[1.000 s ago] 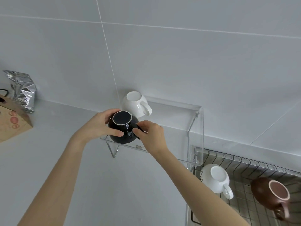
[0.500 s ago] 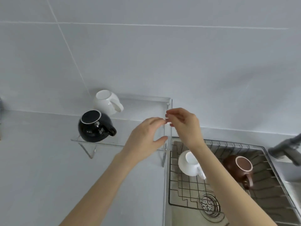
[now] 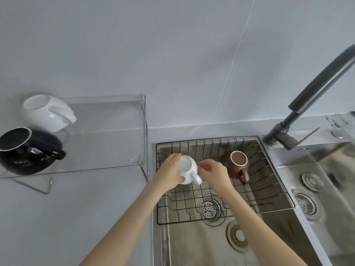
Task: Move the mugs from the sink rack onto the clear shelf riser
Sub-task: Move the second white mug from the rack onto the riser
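A black wire sink rack (image 3: 269,181) sits over the left sink basin. In it stand a white mug (image 3: 187,167) and, to its right, a brown mug (image 3: 237,164). My left hand (image 3: 170,173) wraps the white mug's left side. My right hand (image 3: 213,172) hovers just right of that mug's handle, fingers curled, holding nothing. On the clear shelf riser (image 3: 105,135) at the left stand another white mug (image 3: 47,114) at the back and a black mug (image 3: 26,150) in front.
A dark grey faucet (image 3: 315,89) arches over the sink from the back right. A second steel basin (image 3: 330,189) lies at the right. Grey countertop (image 3: 67,227) spreads under the riser, with a tiled wall behind.
Both hands dropped from beside the riser's right end down into the rack. My left hand took hold of the white mug. The view swung right, toward the sink.
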